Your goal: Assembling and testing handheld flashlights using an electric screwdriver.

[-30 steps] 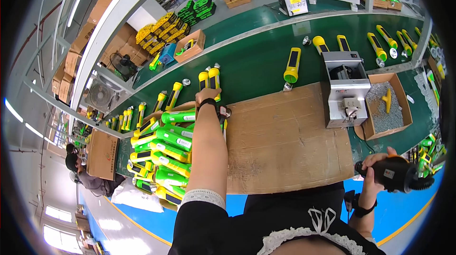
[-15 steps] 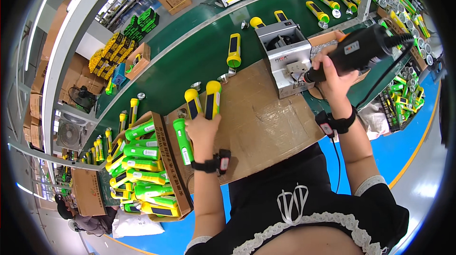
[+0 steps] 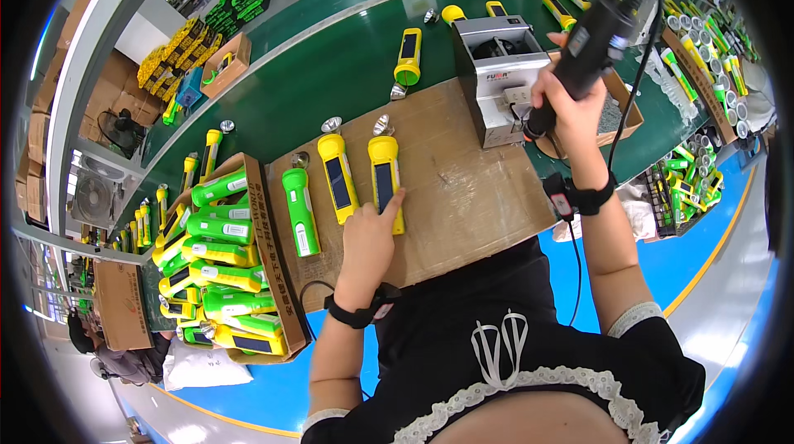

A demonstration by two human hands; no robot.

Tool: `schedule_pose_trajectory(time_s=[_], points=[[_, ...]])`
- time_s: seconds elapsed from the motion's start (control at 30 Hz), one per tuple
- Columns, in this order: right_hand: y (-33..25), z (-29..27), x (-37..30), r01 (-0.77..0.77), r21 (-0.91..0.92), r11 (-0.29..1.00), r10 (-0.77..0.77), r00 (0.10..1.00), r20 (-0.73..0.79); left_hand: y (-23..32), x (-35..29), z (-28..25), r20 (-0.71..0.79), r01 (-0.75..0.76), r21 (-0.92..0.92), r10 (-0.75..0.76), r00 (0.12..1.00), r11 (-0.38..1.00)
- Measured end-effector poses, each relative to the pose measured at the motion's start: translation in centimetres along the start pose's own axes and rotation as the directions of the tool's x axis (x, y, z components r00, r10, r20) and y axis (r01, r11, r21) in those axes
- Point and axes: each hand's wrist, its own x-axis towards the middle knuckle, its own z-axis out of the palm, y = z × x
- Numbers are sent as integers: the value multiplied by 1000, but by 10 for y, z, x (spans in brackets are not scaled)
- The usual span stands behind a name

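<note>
My right hand (image 3: 575,105) is wrapped round a black corded electric screwdriver (image 3: 589,51), its tip pointing down beside the grey metal machine. My left hand (image 3: 370,241) is low over the cardboard, its index finger stretched out and touching the lower part of a yellow flashlight (image 3: 384,163) with a dark panel. To the left lie a second yellow flashlight (image 3: 335,171) and a green flashlight (image 3: 299,208). Beyond the heads of these three sit loose silver reflector cups (image 3: 332,124). Under them is a flat brown cardboard sheet (image 3: 471,196).
An open carton (image 3: 277,278) piled with green and yellow flashlights stands left. The grey machine (image 3: 500,80) and a small box (image 3: 630,117) stand right. More flashlights lie along the green bench (image 3: 331,55). The screwdriver's cord (image 3: 641,80) hangs beside my right forearm. A person sits at far lower left.
Two yellow flashlights, earlier under my left hand's grasp, now lie flat and apart on the cardboard. My left fingers have loosened. The screwdriver has swung to a steeper angle. The view has shifted.
</note>
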Motion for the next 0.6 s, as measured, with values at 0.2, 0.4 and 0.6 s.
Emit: schedule_pose_trajectory(time_s=[0.2,0.4,0.6], points=[[-24,1,-56,35,246,969,-56,995,83,24,13,8,-144,-220,-117,203,969,968],[-40,17,-103,-138,213,967,87,968,236,75,26,36,-271,-276,-310,193,943,910],[-35,20,-106,-144,150,978,113,974,195,91,26,51,-241,-40,-266,-27,970,963]])
